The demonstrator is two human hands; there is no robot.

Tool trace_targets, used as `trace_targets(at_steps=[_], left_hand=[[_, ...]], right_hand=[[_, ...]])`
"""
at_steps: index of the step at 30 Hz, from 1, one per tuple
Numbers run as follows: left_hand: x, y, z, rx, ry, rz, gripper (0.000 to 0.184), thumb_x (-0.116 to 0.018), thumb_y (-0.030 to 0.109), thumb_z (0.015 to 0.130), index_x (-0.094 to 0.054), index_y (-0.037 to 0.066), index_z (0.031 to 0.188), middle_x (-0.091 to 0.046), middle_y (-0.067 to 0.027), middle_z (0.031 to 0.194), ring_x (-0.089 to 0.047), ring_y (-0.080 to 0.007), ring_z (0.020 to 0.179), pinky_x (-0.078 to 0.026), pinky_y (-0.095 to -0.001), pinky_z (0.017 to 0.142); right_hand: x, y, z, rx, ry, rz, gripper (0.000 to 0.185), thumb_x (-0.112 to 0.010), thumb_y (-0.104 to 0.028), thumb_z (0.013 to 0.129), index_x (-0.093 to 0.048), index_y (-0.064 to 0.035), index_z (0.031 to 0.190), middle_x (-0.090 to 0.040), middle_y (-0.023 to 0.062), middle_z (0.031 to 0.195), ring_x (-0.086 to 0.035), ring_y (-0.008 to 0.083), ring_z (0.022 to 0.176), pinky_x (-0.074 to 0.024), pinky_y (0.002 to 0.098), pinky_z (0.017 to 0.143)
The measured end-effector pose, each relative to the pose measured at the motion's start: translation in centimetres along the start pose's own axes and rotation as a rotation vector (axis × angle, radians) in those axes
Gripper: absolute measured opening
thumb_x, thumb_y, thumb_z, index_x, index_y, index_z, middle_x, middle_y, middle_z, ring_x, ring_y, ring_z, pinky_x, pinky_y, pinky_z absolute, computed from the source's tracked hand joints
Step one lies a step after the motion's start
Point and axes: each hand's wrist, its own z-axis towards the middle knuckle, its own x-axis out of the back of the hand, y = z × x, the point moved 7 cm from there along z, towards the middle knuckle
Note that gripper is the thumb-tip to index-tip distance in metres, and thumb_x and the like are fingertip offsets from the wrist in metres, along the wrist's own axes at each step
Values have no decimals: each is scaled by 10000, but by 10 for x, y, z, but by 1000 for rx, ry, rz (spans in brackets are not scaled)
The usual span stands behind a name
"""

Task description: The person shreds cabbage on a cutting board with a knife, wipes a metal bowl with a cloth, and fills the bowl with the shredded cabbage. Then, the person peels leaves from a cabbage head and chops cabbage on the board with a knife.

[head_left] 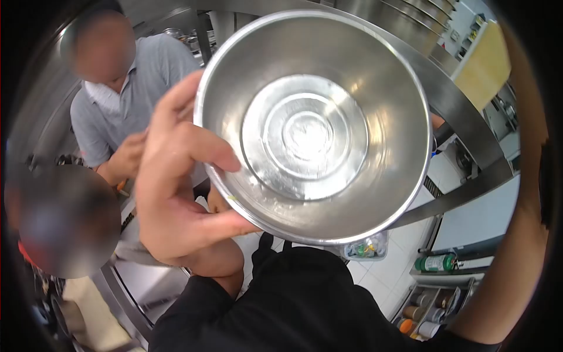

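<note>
The grip is the left hand (pixel 167 190), and it is holding a big metal bowl (pixel 308 132) by its side. One fingertip curls over the rim (pixel 328 241) onto the inside, while other parts of the hand press on the outside. The bowl is up in the air, just right of the hand and touching it. It is round, so no way across it is longer. It is tipped so its open mouth faces the eyes. The right arm (pixel 522 193) is well apart, by the right edge of the view. I can't tell what the right hand is doing, since it is out of sight.

The bowl is smooth, shiny and silver. Its bottom is flat, with rings inside rings. A tiny yellow-green bit sits on the rim's lower left.

Past the rim's bottom edge is a see-through tub (pixel 384 243) with colorful stuff inside. White floor tiles (pixel 378 287) show nearby. Past the rim's left edge is a person in a soft gray shirt (pixel 161 56).
</note>
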Motion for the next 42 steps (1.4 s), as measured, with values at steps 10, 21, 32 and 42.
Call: trace_targets(at_steps=[10,21,32,42], left_hand=[[-166,163,-123,266,-271,-342,557,-1027,356,667,-698,57,1003,-484,-237,1514,-532,-366,1389,-423,-469,1145],[-160,347,-246,590,-8,-129,593,-1037,354,626,-630,73,954,-607,-216,1342,-505,-412,1402,-491,-456,1056],[-52,557,-492,725,584,-284,1088,-968,337,788,-347,25,1625,-405,-205,1644,-388,-332,1534,-327,-460,1239],[48,775,-732,1441,1245,496,314,-789,96,908,-487,114,823,-441,92,756,-384,-46,711,-345,-254,607]], right_hand=[[5,-4,-410,426,-102,136,740,-865,-389,833,-628,31,1395,-688,190,1348,-673,316,1199,-520,418,1031],[-129,-126,-537,538,-310,1215,946,-925,-234,747,-482,28,1541,-546,197,1532,-572,313,1356,-442,414,1138],[-62,-417,-581,903,-604,1547,442,-929,-68,557,-666,-42,911,-599,203,1400,-655,303,1184,-534,386,966],[119,-695,-724,1797,-289,1237,537,-902,-106,701,-665,-91,1183,-359,235,1682,-509,417,1441,-513,468,1107]])
